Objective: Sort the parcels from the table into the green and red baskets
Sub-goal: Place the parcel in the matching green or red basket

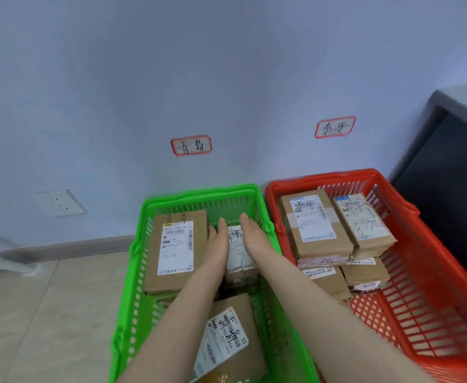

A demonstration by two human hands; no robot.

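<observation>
A green basket (199, 192) stands on the floor against the wall, with a red basket (321, 178) to its right. Both my hands reach into the green basket. My left hand (218, 243) and my right hand (251, 236) press flat against the two long sides of a small brown parcel (237, 255) with a white label, holding it between them at the far right of the basket. A larger labelled parcel (175, 250) lies to its left, and another parcel (226, 338) lies nearer me. Several brown parcels (315, 225) are stacked in the red basket.
Two red-bordered handwritten labels are stuck on the wall, one label (191, 145) above the green basket and the other label (335, 127) above the red one. A wall socket (58, 203) sits low at left. A dark piece of furniture (448, 172) stands at right. The floor (47, 313) is tiled.
</observation>
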